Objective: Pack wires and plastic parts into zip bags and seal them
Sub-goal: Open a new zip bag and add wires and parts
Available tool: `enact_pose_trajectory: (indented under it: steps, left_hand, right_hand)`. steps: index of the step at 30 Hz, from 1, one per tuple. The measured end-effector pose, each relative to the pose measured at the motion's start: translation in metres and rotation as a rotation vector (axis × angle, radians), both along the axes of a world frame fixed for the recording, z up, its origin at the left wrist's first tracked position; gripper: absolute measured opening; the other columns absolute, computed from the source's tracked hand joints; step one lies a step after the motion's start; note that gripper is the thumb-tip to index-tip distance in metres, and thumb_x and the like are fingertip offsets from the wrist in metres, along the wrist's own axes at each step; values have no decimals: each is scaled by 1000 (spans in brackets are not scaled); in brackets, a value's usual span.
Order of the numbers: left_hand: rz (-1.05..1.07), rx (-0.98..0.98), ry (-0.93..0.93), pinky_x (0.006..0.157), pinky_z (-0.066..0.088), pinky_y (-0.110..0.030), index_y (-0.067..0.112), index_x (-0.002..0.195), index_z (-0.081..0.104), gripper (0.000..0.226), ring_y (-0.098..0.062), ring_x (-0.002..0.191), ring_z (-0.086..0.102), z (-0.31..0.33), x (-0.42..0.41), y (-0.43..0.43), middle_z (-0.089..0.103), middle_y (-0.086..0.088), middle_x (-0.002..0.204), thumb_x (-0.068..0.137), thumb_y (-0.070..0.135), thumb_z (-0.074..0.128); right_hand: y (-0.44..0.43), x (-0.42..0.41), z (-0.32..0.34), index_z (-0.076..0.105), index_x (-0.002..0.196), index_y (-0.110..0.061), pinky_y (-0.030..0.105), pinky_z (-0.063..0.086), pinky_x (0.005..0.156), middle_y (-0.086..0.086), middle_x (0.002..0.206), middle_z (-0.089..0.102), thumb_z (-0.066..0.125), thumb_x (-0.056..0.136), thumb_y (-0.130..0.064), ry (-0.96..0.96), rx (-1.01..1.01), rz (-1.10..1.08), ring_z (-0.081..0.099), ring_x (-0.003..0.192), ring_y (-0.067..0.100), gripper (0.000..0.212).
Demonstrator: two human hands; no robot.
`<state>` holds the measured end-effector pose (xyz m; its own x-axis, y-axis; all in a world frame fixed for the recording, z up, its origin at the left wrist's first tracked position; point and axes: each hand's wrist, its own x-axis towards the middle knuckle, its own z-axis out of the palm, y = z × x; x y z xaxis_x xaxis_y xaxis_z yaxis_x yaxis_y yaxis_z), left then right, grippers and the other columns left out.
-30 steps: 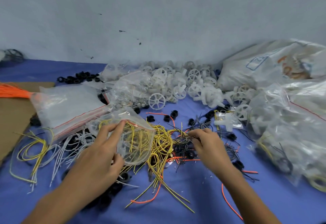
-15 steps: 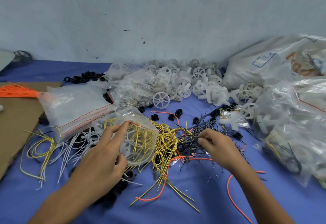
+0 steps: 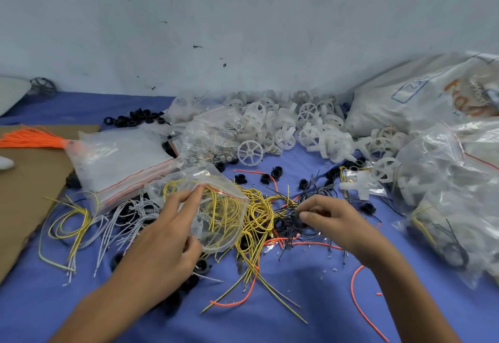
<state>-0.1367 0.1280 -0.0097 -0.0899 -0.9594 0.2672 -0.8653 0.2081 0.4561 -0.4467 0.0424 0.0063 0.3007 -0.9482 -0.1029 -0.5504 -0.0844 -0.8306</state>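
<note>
My left hand (image 3: 172,234) holds a clear zip bag (image 3: 216,210) with a red seal strip, thumb below and fingers on top. Yellow wires lie inside the bag. My right hand (image 3: 332,218) pinches into a tangle of thin black wires (image 3: 294,218) just right of the bag. A heap of loose yellow wires (image 3: 256,213) lies between the two hands on the blue cloth (image 3: 297,302). White plastic wheels (image 3: 250,152) are piled at the back. Small black plastic rings (image 3: 276,171) are scattered around the wires.
A stack of flat zip bags (image 3: 121,159) lies at left, with a brown cardboard sheet (image 3: 24,194) and orange wire bundle (image 3: 29,139) beyond. Filled clear bags (image 3: 442,194) and a large white sack (image 3: 426,94) crowd the right. White wires (image 3: 129,216) and orange strands (image 3: 359,296) lie loose.
My right hand has closed its fingers deeper into the black wire tangle. My left hand keeps its hold on the bag. The view shifted slightly right.
</note>
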Motion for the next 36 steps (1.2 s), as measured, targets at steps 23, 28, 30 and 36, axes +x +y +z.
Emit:
enact_pose_trajectory:
  steps: [23, 28, 30, 36]
  left_hand:
    - [7, -59, 1, 74, 51, -41, 24, 155, 18, 85, -18, 80, 58, 18, -7, -3, 28, 9, 140, 81, 12, 58]
    - [11, -55, 2, 74, 51, -40, 24, 155, 18, 86, -17, 80, 57, 15, -8, -3, 30, 9, 139, 80, 12, 58]
    - [17, -53, 8, 73, 51, -40, 25, 155, 18, 86, -17, 81, 58, 14, -8, -3, 30, 9, 140, 80, 12, 59]
    - [26, -46, 2, 66, 52, -41, 26, 154, 18, 87, -17, 75, 58, 13, -5, -4, 30, 10, 139, 79, 11, 59]
  right_hand:
    - [34, 96, -7, 68, 99, -30, 33, 49, 63, -13, 62, 62, 53, 90, -28, 87, -574, -140, 55, 56, 8, 17]
    - [-6, 39, -37, 63, 108, -29, 38, 50, 78, -4, 106, 57, 47, 94, -16, 620, -323, -83, 58, 98, 24, 24]
    - [-12, 29, -51, 61, 117, -31, 35, 48, 75, 0, 113, 49, 46, 92, -7, 772, -267, 2, 50, 105, 26, 38]
    - [-21, 19, -57, 59, 112, -26, 39, 49, 76, -1, 107, 43, 50, 96, -17, 730, -357, -37, 44, 101, 23, 21]
